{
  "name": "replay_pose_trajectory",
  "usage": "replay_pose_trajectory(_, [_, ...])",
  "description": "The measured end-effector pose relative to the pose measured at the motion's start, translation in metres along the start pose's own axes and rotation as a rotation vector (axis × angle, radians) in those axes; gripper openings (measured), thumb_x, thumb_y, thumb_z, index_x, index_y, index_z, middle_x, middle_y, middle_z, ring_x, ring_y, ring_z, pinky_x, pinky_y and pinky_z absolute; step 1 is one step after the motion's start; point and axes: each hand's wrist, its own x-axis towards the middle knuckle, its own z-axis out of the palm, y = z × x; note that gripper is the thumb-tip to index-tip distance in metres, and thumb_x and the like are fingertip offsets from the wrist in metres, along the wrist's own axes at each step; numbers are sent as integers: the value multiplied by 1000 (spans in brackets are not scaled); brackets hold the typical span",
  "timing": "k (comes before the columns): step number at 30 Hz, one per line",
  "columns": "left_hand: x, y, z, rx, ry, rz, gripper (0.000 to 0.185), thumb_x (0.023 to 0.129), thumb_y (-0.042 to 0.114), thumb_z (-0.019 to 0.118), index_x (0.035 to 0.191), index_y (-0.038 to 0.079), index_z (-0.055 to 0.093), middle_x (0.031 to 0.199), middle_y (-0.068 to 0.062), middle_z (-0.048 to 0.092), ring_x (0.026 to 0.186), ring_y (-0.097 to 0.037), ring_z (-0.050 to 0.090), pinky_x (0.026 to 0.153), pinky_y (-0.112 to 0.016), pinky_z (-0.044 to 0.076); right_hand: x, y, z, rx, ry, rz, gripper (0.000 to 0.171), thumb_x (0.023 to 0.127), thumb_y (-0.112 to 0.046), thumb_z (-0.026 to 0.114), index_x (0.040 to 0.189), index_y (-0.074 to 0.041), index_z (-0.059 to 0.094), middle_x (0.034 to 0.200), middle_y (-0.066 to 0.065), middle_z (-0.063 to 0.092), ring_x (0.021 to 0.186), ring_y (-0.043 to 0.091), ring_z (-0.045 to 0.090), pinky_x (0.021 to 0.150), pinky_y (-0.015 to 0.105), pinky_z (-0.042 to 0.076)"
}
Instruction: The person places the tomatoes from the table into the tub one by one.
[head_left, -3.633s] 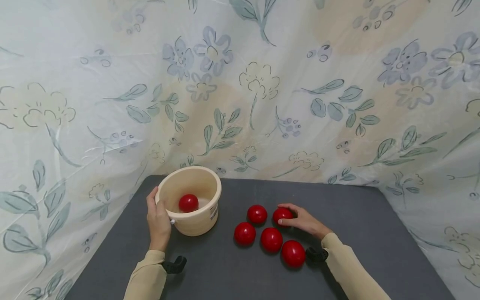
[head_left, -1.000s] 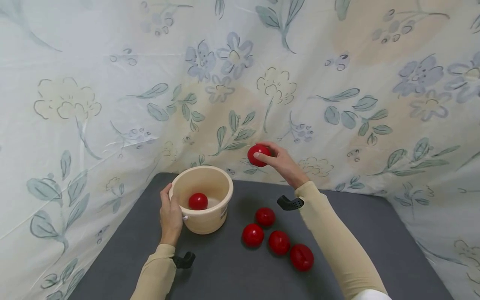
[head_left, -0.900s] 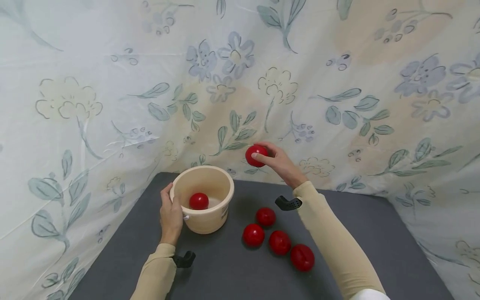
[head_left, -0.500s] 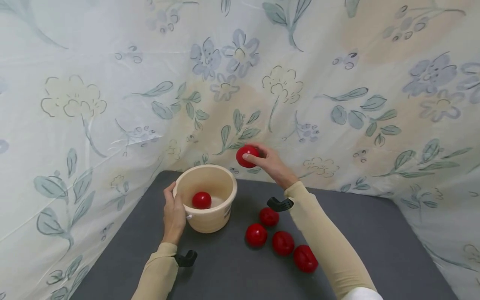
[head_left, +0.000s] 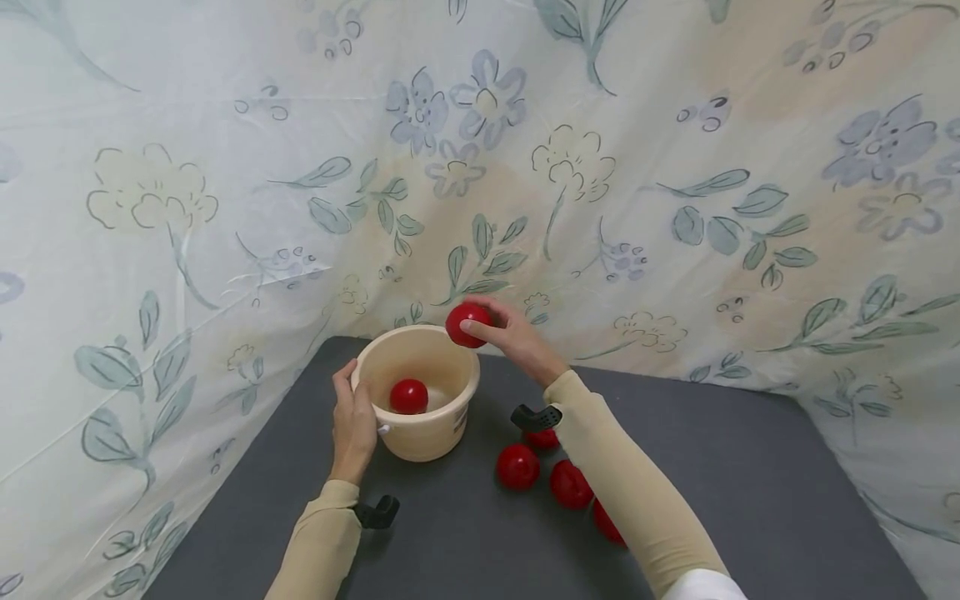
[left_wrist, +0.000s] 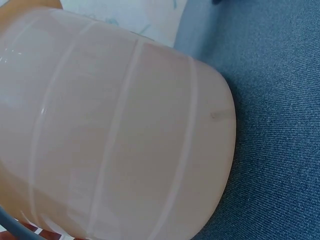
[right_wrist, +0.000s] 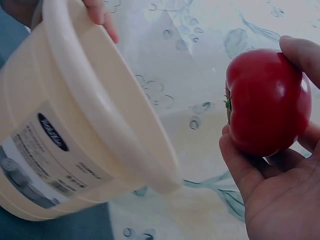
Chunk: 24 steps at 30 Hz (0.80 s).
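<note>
A cream plastic bucket (head_left: 450,417) stands on the dark grey table (head_left: 750,467), with one red tomato (head_left: 408,396) inside it. My left hand (head_left: 352,421) grips the bucket's left wall and rim; the left wrist view is filled by the bucket wall (left_wrist: 115,130). My right hand (head_left: 510,337) holds a red tomato (head_left: 467,323) in the air just over the bucket's far right rim. In the right wrist view that tomato (right_wrist: 267,102) sits between thumb and fingers beside the bucket (right_wrist: 75,135).
Three red tomatoes lie on the table right of the bucket (head_left: 518,466), (head_left: 570,484), (head_left: 538,438), and a fourth (head_left: 606,523) is mostly hidden by my right forearm. A floral sheet (head_left: 600,167) hangs behind and along both sides.
My right hand has carried its tomato from the table up, then leftward and down to the bucket's rim. The left hand stays on the bucket. The view shifted slightly.
</note>
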Motion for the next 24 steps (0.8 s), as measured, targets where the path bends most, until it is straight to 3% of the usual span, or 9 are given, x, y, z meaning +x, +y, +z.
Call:
replay_pose_trajectory(8, [1, -1, 1, 5, 7, 10, 53, 105, 43, 27, 156, 28, 28, 158, -15, 44, 133, -40, 55, 108, -65, 40, 2, 11, 14, 5, -27, 10, 53, 93, -31, 70, 143, -25, 54, 140, 3, 60, 128, 26, 57, 106, 45, 51])
replay_pose_trajectory(14, [1, -1, 2, 0, 3, 4, 52, 106, 42, 28, 156, 29, 27, 160, -14, 42, 132, -40, 55, 108, -64, 42, 2, 19, 20, -28, -32, 21, 58, 92, -31, 71, 146, -19, 52, 140, 4, 60, 128, 26, 57, 106, 45, 52])
replay_pose_trajectory(21, [1, -2, 3, -8, 2, 12, 51, 106, 42, 28, 156, 29, 27, 158, -14, 43, 127, -40, 59, 102, -62, 47, 1, 28, 22, -29, -31, 55, 55, 92, -36, 71, 143, -28, 53, 140, 1, 60, 128, 24, 57, 106, 45, 51])
replay_pose_trajectory(24, [2, -2, 3, -6, 5, 18, 52, 106, 42, 28, 156, 28, 27, 158, -15, 44, 124, -40, 60, 99, -60, 49, 1, 30, 23, -20, -29, 64, 56, 92, -36, 72, 144, -27, 52, 140, 1, 60, 128, 24, 57, 106, 45, 51])
